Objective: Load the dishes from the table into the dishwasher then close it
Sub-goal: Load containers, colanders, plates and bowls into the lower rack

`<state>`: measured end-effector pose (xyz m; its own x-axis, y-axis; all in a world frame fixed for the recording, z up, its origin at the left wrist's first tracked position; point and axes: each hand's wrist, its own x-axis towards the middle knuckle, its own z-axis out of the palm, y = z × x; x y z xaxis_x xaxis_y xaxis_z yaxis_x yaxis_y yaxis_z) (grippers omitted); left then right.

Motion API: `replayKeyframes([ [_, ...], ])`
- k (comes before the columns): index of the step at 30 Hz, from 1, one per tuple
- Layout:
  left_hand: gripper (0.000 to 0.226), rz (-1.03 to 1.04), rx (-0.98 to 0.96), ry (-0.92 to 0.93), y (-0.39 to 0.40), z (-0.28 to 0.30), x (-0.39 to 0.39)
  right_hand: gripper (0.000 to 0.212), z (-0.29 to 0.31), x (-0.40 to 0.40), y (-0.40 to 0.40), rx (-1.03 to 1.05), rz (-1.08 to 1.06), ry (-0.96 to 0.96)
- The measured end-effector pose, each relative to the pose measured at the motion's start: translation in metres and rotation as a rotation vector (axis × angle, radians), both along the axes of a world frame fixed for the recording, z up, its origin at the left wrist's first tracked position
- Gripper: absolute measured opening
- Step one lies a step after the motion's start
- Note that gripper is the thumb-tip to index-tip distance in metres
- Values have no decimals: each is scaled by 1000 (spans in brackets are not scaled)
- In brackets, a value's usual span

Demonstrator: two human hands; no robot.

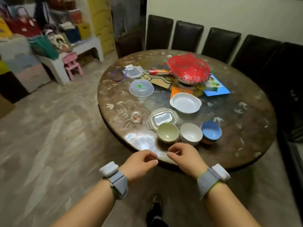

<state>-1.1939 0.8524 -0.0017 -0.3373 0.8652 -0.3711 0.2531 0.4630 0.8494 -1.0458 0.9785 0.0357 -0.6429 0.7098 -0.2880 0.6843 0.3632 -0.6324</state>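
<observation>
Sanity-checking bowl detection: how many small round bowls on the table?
3 in a row at the near edge: green bowl, white bowl, blue bowl. More may be stacked under the blue.

Home dining room: round table [246, 128], chairs [186, 36]

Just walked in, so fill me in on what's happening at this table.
A person stands at the near edge of a round table, both hands loosely curled above it and holding nothing: left hand, right hand. Nothing has been picked up yet. Just ahead of the hands sit a green bowl, a white bowl and a blue bowl, with a clear container and a white oval dish behind. No dishwasher is in view.
</observation>
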Motion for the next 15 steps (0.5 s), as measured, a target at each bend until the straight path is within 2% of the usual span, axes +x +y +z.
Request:
replayKeyframes([
  [5, 17, -86, -68, 79, 63, -19, -29, 18, -31, -3, 72, -23, -43, -14],
  [12, 15, 87, -218, 151, 138, -25, -93, 23, -45, -63, 165, -83, 84, -3],
  [15, 19, 181, -217, 148, 156, -23, -106, 27, -43, -76, 189, -62, 130, -16],
])
